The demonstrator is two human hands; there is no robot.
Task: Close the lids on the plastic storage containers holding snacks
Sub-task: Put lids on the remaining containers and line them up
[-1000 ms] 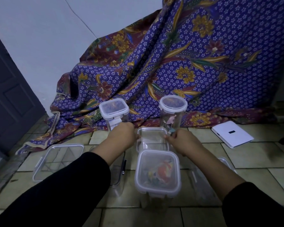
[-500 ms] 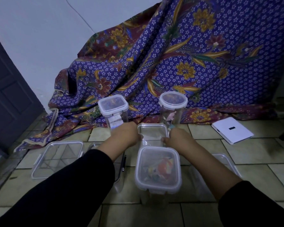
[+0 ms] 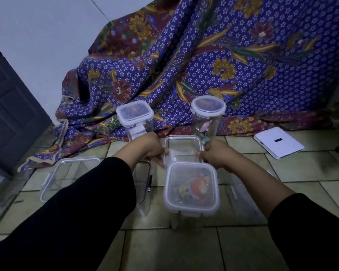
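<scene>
Just behind the near snack container, the left hand and right hand each grip a side edge of the clear rectangular lid. Uneven pressure could leave one side unseated, and a wrist might topple the near snack container.

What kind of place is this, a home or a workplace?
Probably a room in a home. The containers stand on a tiled floor, a patterned cloth is draped behind them by a plain wall, and a dark panelled door is at the left.
</scene>
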